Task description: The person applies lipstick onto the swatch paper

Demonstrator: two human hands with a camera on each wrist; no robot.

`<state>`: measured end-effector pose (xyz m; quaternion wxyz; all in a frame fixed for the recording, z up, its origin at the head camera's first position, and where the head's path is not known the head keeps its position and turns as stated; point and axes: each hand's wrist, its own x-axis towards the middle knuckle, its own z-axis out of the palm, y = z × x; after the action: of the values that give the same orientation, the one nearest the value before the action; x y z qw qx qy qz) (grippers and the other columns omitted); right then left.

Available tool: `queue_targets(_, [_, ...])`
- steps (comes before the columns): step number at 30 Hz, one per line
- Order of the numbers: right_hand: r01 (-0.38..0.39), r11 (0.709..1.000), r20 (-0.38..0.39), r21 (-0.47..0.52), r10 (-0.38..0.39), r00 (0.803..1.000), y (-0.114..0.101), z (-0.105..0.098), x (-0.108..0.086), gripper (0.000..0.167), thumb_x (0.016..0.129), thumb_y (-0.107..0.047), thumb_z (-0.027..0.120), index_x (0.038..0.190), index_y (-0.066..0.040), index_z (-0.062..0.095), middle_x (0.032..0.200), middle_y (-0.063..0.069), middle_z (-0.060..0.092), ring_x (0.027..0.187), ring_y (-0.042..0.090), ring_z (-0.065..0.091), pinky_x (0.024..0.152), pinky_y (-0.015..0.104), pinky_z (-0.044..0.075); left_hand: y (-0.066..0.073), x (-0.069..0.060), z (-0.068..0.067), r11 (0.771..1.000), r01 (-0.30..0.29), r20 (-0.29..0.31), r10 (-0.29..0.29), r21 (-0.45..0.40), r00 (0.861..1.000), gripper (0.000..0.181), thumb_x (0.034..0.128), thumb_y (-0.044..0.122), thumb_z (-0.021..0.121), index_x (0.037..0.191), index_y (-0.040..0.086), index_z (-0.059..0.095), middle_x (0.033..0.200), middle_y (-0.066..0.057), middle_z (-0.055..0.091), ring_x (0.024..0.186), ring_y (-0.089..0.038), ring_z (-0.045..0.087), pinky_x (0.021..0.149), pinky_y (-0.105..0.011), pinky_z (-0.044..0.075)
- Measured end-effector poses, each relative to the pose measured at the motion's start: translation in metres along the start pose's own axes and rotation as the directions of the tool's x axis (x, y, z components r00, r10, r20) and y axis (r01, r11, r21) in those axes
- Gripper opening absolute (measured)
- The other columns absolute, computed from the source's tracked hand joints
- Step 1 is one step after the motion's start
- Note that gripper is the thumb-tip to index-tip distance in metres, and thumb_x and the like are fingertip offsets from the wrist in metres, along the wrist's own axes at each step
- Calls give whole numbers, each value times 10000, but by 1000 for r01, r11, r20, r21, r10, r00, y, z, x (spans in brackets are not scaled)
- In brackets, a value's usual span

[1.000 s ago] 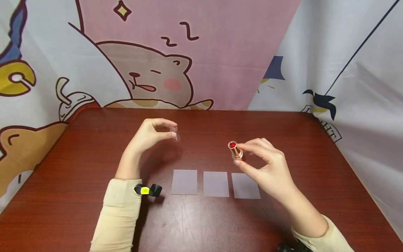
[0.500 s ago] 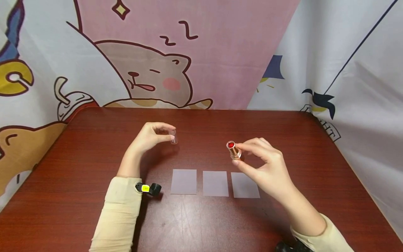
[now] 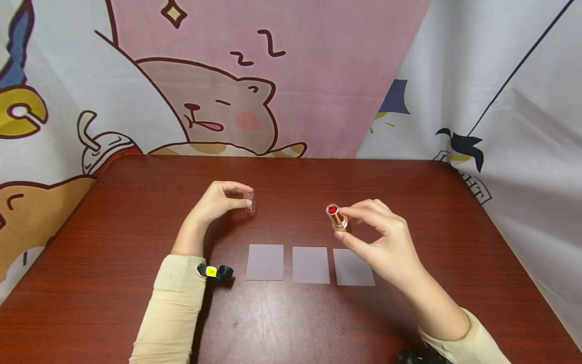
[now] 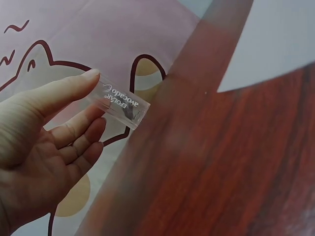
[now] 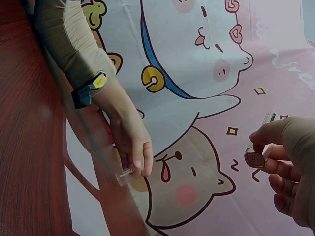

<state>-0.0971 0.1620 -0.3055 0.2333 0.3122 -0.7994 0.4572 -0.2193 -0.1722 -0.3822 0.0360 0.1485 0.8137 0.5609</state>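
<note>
In the head view my left hand (image 3: 219,203) pinches a clear lipstick cap (image 3: 251,206) between thumb and fingers, over the left-middle part of the table. White lettering shows on this cap (image 4: 120,101) in the left wrist view; whether its lower end touches the table I cannot tell. My right hand (image 3: 386,237) holds an uncapped lipstick (image 3: 338,218) between thumb and index finger, tilted, with its red tip upward inside a rose-gold tube. Seen in the right wrist view, the lipstick (image 5: 256,156) turns its base toward the camera. The two things are well apart.
Three pale square sheets, a left one (image 3: 265,262), a middle one (image 3: 311,265) and a right one (image 3: 352,268), lie in a row on the reddish-brown table (image 3: 254,323). A cartoon-printed cloth (image 3: 327,76) hangs behind the table and along its sides.
My left hand has lowered toward the table, with the clear cap now more upright in its fingers. The right hand and the lipstick have stayed nearly still.
</note>
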Motion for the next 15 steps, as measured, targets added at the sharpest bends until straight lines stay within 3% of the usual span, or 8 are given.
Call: queue_targets(15, [1, 1000, -2, 11, -1, 1000, -1, 0, 0, 384, 652, 76, 816, 1004, -55, 736, 877, -24, 662, 817, 186, 559, 733, 239, 451, -13, 1, 3, 999, 36, 19, -35, -41, 999, 334, 773, -40, 758, 1088, -97, 663, 951, -190, 678, 852, -206, 636, 724, -230, 499])
